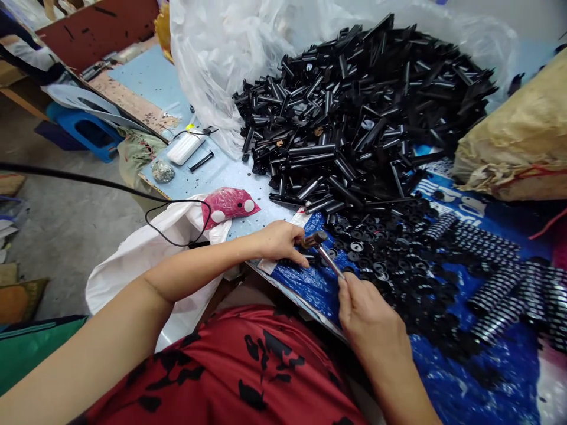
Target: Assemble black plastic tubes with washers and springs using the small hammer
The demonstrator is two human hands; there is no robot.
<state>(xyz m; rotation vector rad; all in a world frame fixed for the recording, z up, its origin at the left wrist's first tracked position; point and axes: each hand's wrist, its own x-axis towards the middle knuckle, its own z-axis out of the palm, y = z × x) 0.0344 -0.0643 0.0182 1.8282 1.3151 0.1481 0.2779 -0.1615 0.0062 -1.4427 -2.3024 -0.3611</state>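
My right hand (372, 316) is closed round the metal handle of a small hammer (330, 261), whose head points to the left. My left hand (280, 240) rests at the table edge right beside the hammer head, fingers bent. The hammer head partly hides its fingertips, and what they pinch is too small to make out. Both hands are over the blue plastic sheet (312, 290). To the right of the hammer head lie many loose black plastic discs (381, 268). Behind my hands rises a big heap of black plastic tube-like parts (328, 136).
Stacks of black discs (498, 286) lie at the right, below a yellowish sack (514, 141). At the left are a pink packet (230, 206), a white box (186, 146), a stone-like lump (163, 172) and a black cable (110, 183). Clear plastic sheeting (208, 71) surrounds the heap.
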